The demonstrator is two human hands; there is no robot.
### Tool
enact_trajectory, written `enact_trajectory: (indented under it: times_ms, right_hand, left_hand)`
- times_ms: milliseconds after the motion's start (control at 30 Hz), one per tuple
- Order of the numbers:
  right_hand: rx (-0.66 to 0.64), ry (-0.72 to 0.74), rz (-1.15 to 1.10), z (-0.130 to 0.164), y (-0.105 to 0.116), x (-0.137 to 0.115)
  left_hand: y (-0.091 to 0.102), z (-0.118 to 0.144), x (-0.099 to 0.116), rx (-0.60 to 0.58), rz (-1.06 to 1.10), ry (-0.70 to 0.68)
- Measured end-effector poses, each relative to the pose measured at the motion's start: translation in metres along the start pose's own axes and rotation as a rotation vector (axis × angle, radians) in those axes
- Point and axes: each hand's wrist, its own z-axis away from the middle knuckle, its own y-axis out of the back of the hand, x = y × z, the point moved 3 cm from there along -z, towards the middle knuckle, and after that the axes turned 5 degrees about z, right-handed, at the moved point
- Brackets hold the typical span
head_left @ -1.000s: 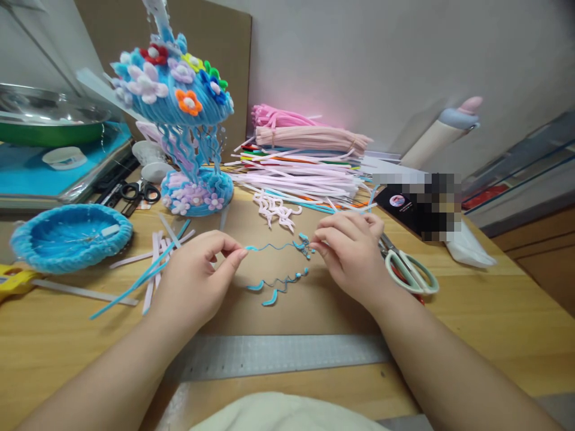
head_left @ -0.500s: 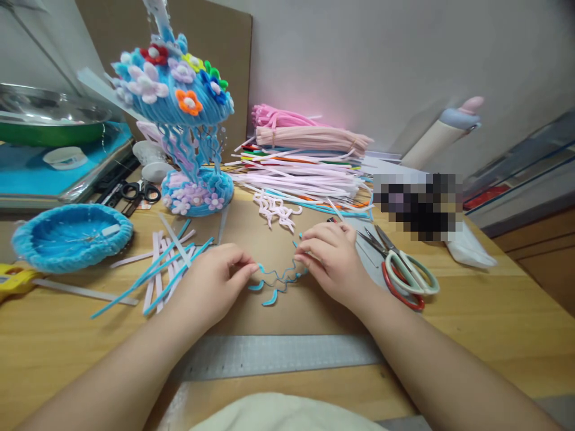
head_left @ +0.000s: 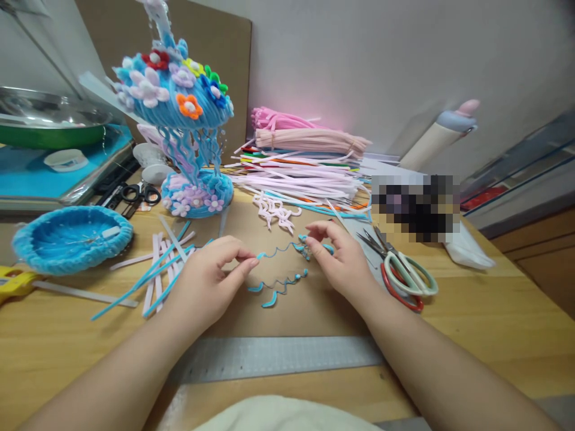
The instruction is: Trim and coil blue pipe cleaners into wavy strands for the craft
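Observation:
My left hand [head_left: 220, 272] is closed in a pinch on the blue fuzzy end of a wavy pipe cleaner strip [head_left: 279, 248], stripped thin along its middle. Its other end reaches a small cluster of blue pieces at the fingertips of my right hand [head_left: 336, 257]. Those fingers are curled round the cluster, which they partly hide. Below, on brown cardboard [head_left: 296, 317], lie two more wavy blue strips [head_left: 269, 299] with fuzzy ends. Pale pink curly pieces [head_left: 275, 212] rest just beyond my hands.
Scissors [head_left: 406, 272] lie at right, a ruler [head_left: 278, 358] in front. Cut pipe cleaners [head_left: 157, 269] and a blue fuzzy bowl shape [head_left: 72, 239] are at left. A flowered blue jellyfish-like craft [head_left: 179, 108] stands behind, beside pipe cleaner bundles [head_left: 309, 140].
My hands have moved slightly apart and up. The strip between them has come away from the two strips lying on the cardboard.

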Motion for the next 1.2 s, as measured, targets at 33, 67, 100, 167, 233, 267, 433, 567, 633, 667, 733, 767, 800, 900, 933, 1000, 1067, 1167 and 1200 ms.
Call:
enact_trajectory:
  times_ms: [33,67,100,167,233,267,433,567,633,667,733,767,800,900,933,1000,1067,1167,1200]
  right_hand:
    - [0.009,-0.087,-0.155,0.002,-0.001,0.0]
    - [-0.007,-0.182,-0.327,0.003,-0.003,-0.001]
    - [-0.048,-0.273,-0.504,0.006,-0.005,-0.003]
    - [-0.156,-0.407,-0.807,0.01,-0.011,-0.009]
    - [-0.21,-0.466,-0.973,0.012,-0.013,-0.015]
    - [-0.205,-0.476,-1.011,0.013,-0.013,-0.017]
    - [-0.169,-0.487,-1.03,0.013,-0.013,-0.016]
    - [-0.211,-0.42,-0.978,0.019,-0.018,-0.021]
    - [-0.276,-0.373,-0.951,0.024,-0.023,-0.025]
    - [-0.309,-0.353,-0.944,0.026,-0.025,-0.028]
    - [-0.35,-0.324,-0.947,0.03,-0.029,-0.032]
    - [-0.345,-0.316,-0.951,0.03,-0.029,-0.033]
    - [-0.324,-0.314,-0.949,0.03,-0.029,-0.033]
    - [-0.246,-0.324,-0.884,0.027,-0.025,-0.033]
    - [-0.232,-0.33,-0.85,0.026,-0.023,-0.033]
    - [-0.224,-0.338,-0.801,0.026,-0.021,-0.032]
    - [-0.225,-0.348,-0.78,0.026,-0.021,-0.033]
    - [-0.233,-0.346,-0.77,0.028,-0.022,-0.033]
    - [-0.24,-0.339,-0.772,0.028,-0.022,-0.033]
  left_hand:
    - [0.002,0.001,0.004,0.044,-0.005,-0.087]
    - [0.004,0.003,0.008,0.09,-0.026,-0.177]
    - [0.005,0.005,0.011,0.13,-0.056,-0.261]
    - [0.006,0.009,0.015,0.169,-0.115,-0.397]
    - [0.003,0.011,0.017,0.144,-0.154,-0.478]
    - [0.002,0.012,0.017,0.121,-0.165,-0.5]
    - [-0.007,0.014,0.016,0.029,-0.088,-0.348]
    - [-0.017,0.014,0.012,-0.035,0.222,0.082]
    - [-0.022,0.014,0.012,-0.075,0.353,0.201]
    - [-0.024,0.013,0.013,-0.098,0.392,0.235]
    - [-0.024,0.013,0.014,-0.115,0.427,0.287]
    - [-0.023,0.013,0.014,-0.109,0.429,0.307]
    - [-0.022,0.013,0.013,-0.095,0.427,0.322]
    - [-0.019,0.013,0.013,-0.068,0.417,0.345]
    - [-0.018,0.012,0.013,-0.076,0.424,0.348]
    - [-0.019,0.011,0.013,-0.098,0.461,0.359]
    - [-0.021,0.011,0.013,-0.119,0.526,0.387]
    - [-0.024,0.01,0.011,-0.108,0.653,0.452]
    - [-0.025,0.01,0.01,-0.103,0.699,0.466]
